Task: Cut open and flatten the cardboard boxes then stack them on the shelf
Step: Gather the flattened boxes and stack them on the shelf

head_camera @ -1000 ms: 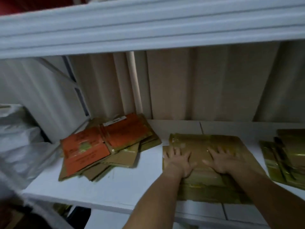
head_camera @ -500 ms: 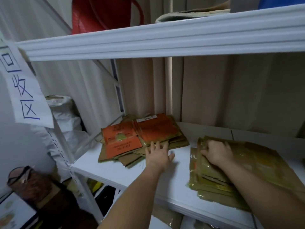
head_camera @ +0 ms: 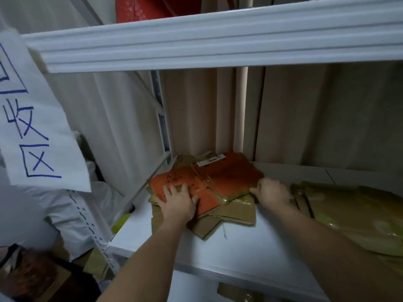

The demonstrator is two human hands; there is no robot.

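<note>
White shelf point(head_camera: 239, 253) already holds flattened boxes; left hand point(head_camera: 178, 203) presses flat-fingered on the orange pile point(head_camera: 218, 182), right hand point(head_camera: 271, 191) pinches its edge, apparently just tidying stacks.

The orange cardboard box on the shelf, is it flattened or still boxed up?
Flattened: the orange cardboard box lies flat atop a brown pile.

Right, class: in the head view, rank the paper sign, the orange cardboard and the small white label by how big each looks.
1. Paper sign, though it hangs nearest the camera, so that is unsure.
2. Orange cardboard.
3. White label.
</note>
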